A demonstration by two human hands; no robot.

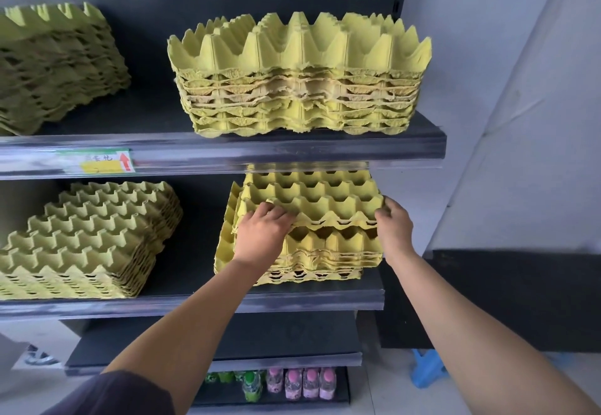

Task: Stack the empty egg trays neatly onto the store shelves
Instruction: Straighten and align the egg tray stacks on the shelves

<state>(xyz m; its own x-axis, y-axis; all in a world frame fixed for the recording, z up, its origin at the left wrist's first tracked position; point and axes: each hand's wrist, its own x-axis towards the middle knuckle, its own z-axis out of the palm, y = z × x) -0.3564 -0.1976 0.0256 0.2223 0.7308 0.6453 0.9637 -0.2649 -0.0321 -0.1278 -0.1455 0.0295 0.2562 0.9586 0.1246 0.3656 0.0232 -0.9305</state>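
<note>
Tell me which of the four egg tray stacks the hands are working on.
The lower-right stack: the left hand and right hand grip its top tray, raised at the front. The upper-left stack, upper-right stack and lower-left stack are untouched.

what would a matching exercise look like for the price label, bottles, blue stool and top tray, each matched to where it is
1 price label
2 bottles
3 blue stool
4 top tray

a on the floor
b gripped at its ends by left hand and right hand
c on the lowest shelf
d on the upper shelf front edge

Pairs: 1-d, 2-c, 3-a, 4-b
</note>
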